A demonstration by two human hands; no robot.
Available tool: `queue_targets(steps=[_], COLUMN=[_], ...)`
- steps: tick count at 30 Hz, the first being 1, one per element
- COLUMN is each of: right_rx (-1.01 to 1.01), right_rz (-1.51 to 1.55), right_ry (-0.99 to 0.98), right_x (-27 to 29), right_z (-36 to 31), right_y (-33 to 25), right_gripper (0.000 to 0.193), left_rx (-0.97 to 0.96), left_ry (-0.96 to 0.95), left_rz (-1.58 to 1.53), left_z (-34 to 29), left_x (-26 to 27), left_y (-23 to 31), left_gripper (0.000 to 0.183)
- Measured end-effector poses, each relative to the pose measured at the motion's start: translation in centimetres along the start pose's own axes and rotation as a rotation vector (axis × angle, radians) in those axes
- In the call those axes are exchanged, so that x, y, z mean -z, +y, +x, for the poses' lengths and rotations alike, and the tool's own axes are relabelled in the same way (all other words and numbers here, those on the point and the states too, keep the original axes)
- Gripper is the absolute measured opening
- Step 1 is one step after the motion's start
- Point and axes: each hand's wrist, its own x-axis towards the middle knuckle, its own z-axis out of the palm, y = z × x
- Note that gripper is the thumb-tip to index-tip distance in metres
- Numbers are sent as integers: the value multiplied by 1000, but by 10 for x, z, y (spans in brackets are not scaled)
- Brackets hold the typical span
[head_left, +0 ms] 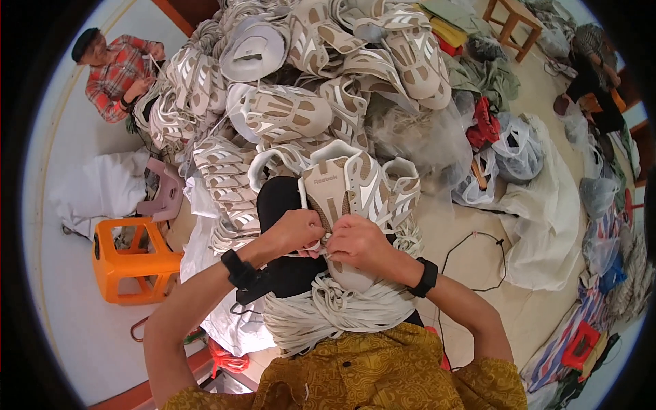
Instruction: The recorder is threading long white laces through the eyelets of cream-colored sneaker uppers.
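Observation:
A beige and white shoe upper (331, 184) lies across my lap, its toe pointing toward me. My left hand (297, 231) is closed at its left edge, and my right hand (362, 244) pinches from the right. Between the fingertips of both hands runs a pale shoelace, mostly hidden by the fingers. Closer to my body, a thick bundle of cream shoelaces (321, 311) is draped over my legs. Another shoe upper (400, 188) sits just right of the one I work on.
A large heap of shoe uppers (287, 113) fills the space ahead, with a stacked row at its left. An orange stool (109, 263) stands left. Plastic bags (517, 147) and white sheeting (543, 225) lie right. A person in a plaid shirt (119, 78) handles uppers far left; another sits far right.

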Motion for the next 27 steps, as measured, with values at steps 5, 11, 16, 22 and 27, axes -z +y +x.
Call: queue_targets(steps=[5,11,16,22,27], right_rx=[-26,43,6,70,-18], right_rz=[147,-61,62,-61,-149], right_ry=[159,133,95,96,-63], right_x=[5,0,4,8,6], right_z=[0,-1,-3,5,8], right_y=[3,1,2,-4,4], right_gripper=[11,14,14,11,16], left_rx=[35,74,-408,-157,-202], left_ry=[-80,-93,362,142,215], left_rz=[248,251,585,284,11], left_z=[6,6,-6,-8,-16], left_x=[14,10,-11,8,-6], left_y=[13,7,-26,-15,-24], left_gripper=[21,24,14,18,14])
